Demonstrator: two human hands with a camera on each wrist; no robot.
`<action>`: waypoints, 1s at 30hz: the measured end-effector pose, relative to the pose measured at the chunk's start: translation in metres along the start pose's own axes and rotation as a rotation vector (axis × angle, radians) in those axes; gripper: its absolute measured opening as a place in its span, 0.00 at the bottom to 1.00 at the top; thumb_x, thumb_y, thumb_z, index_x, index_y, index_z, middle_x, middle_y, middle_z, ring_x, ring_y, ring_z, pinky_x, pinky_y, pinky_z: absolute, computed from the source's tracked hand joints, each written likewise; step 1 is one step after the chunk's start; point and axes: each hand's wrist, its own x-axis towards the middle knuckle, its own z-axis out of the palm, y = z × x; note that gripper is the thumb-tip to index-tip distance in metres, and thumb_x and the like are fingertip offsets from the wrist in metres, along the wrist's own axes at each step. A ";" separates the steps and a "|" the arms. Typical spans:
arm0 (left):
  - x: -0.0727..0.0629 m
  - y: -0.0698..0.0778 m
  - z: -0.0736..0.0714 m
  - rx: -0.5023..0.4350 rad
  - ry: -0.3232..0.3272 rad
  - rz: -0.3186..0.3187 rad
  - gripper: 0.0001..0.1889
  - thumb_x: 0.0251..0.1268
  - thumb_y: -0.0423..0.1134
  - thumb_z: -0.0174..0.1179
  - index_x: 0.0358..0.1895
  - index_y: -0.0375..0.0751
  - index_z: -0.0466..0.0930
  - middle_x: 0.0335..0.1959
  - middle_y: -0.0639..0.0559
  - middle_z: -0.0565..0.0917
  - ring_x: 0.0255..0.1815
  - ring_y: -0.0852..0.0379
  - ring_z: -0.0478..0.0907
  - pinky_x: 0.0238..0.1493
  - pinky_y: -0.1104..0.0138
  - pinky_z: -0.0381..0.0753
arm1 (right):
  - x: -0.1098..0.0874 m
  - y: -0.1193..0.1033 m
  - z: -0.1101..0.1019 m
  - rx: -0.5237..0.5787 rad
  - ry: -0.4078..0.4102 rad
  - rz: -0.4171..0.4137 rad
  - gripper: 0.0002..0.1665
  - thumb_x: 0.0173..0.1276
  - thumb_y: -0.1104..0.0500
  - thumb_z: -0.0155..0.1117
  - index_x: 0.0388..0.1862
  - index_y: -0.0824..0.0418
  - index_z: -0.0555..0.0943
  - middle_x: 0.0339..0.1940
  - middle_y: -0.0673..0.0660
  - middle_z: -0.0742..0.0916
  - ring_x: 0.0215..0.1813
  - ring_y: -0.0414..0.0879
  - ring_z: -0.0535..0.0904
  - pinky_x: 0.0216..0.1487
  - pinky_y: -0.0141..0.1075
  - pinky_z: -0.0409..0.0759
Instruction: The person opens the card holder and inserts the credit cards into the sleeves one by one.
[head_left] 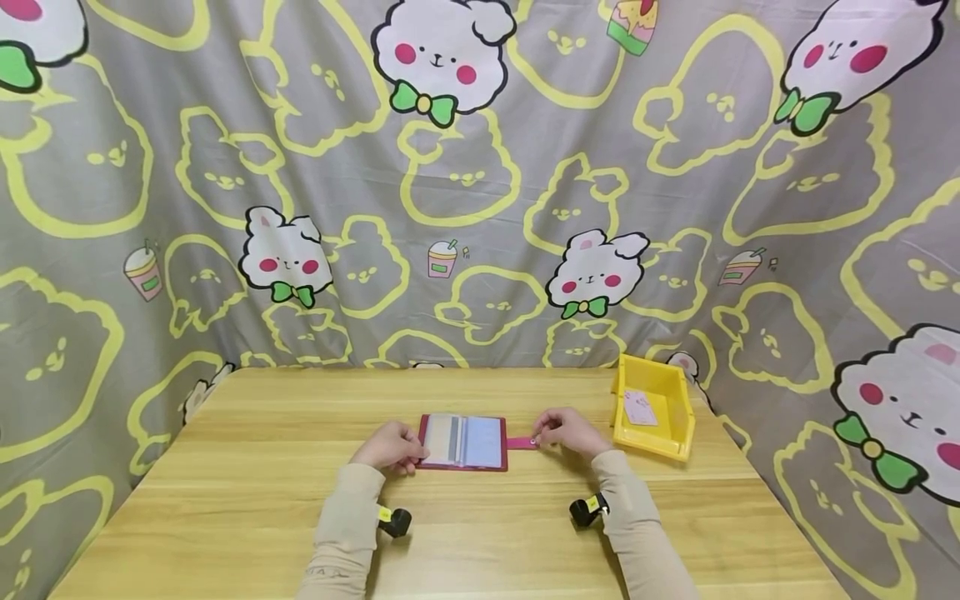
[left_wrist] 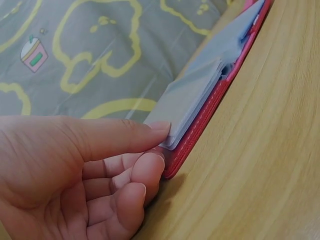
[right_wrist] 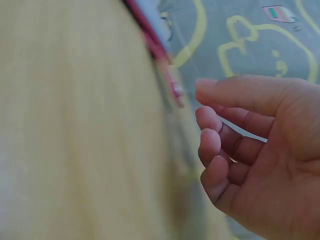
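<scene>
A red card holder [head_left: 481, 443] lies spread on the wooden table, its clear sleeves showing beige and pale blue sides. At its left edge my left hand [head_left: 392, 447] pinches the lower corner, the thumb on the sleeves [left_wrist: 192, 100] and the fingertips by the red cover. A pink strap [head_left: 521, 443] with a snap button sticks out to the right. Close by the tip of this strap is my right hand [head_left: 572, 430], its fingers loosely curled. In the right wrist view a small gap shows between the fingertips and the strap [right_wrist: 175, 87].
To the right of my right hand stands a yellow plastic bin [head_left: 678, 446], holding a pink patterned card [head_left: 640, 407]. A grey curtain [head_left: 480, 325] with cartoon prints hangs along the back and sides of the table [head_left: 480, 542].
</scene>
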 end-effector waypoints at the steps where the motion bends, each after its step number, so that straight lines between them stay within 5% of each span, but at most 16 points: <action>1: 0.000 0.000 0.000 -0.003 -0.001 -0.003 0.08 0.59 0.33 0.65 0.28 0.35 0.75 0.17 0.51 0.77 0.14 0.63 0.74 0.17 0.76 0.72 | -0.001 -0.004 -0.004 0.011 -0.001 -0.007 0.14 0.60 0.69 0.64 0.45 0.73 0.80 0.32 0.59 0.84 0.34 0.43 0.76 0.37 0.34 0.78; 13: -0.001 0.001 -0.003 0.004 0.002 -0.011 0.08 0.59 0.34 0.66 0.28 0.35 0.77 0.16 0.51 0.77 0.15 0.63 0.74 0.18 0.76 0.72 | -0.018 -0.041 -0.088 0.097 0.117 0.006 0.23 0.71 0.57 0.60 0.58 0.69 0.72 0.40 0.52 0.82 0.40 0.43 0.77 0.40 0.35 0.78; 20: 0.001 -0.001 -0.001 -0.003 0.004 -0.017 0.07 0.59 0.33 0.66 0.31 0.34 0.77 0.17 0.51 0.78 0.14 0.63 0.74 0.17 0.75 0.74 | -0.026 -0.026 -0.126 0.152 0.328 0.150 0.26 0.74 0.54 0.56 0.61 0.72 0.68 0.40 0.47 0.79 0.42 0.43 0.76 0.42 0.32 0.78; 24: 0.003 -0.002 0.001 -0.026 0.020 -0.043 0.11 0.58 0.32 0.67 0.38 0.31 0.74 0.19 0.49 0.78 0.14 0.63 0.74 0.17 0.75 0.74 | -0.024 -0.010 -0.134 0.134 0.456 0.249 0.26 0.74 0.52 0.55 0.60 0.70 0.69 0.47 0.55 0.79 0.46 0.48 0.76 0.44 0.35 0.77; 30: 0.003 -0.002 0.003 -0.061 0.044 -0.052 0.18 0.56 0.31 0.67 0.44 0.30 0.68 0.22 0.47 0.79 0.14 0.62 0.74 0.16 0.74 0.75 | -0.025 0.021 -0.135 0.075 0.464 0.341 0.31 0.75 0.50 0.52 0.65 0.72 0.64 0.66 0.72 0.70 0.60 0.63 0.71 0.57 0.47 0.76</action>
